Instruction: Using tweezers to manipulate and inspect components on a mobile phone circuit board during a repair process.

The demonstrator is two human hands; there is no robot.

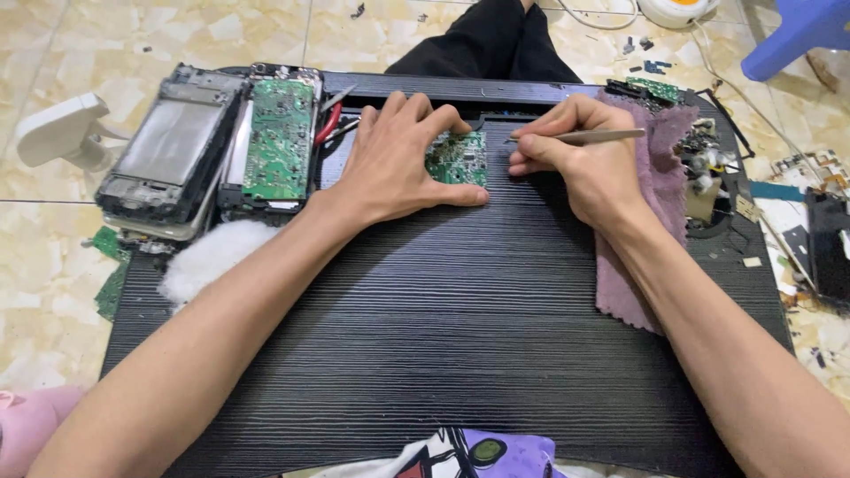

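Observation:
A small green circuit board (460,159) lies flat on the black ribbed board (460,319). My left hand (398,155) presses down on the circuit board's left side, thumb along its lower edge and fingers over its top edge. My right hand (571,155) grips silver tweezers (589,136) like a pen. The tweezers lie almost level, their tip pointing left above the circuit board's upper right corner.
Stacked phone frames (173,150) and a larger green circuit board (279,137) sit at the back left, with red-handled pliers (329,119) beside them. White cotton (208,257) lies lower left. A mauve cloth (660,177) is under my right wrist. Small parts (708,164) lie to the right.

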